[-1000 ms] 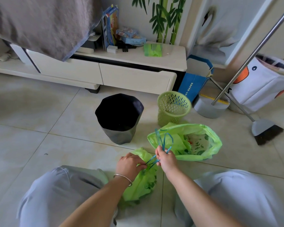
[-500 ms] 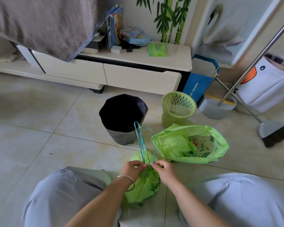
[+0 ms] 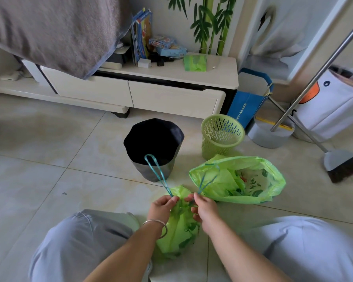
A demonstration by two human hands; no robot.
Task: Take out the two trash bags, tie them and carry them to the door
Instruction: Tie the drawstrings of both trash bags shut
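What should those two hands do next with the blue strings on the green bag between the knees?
Probably cross the two loops and knot them. The left hand pinches one blue drawstring loop, the right hand the other, and the near green bag already looks cinched at its neck. The second bag lies open, so it comes later.

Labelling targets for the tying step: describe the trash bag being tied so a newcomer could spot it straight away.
Start at the dark bin on the tiled floor before the TV cabinet. Nearer the camera, between the person's knees, sits a small green bag, its blue drawstring loops pinched by the left hand and right hand. Unlike the larger green bag lying open to its right, its neck is gathered shut.
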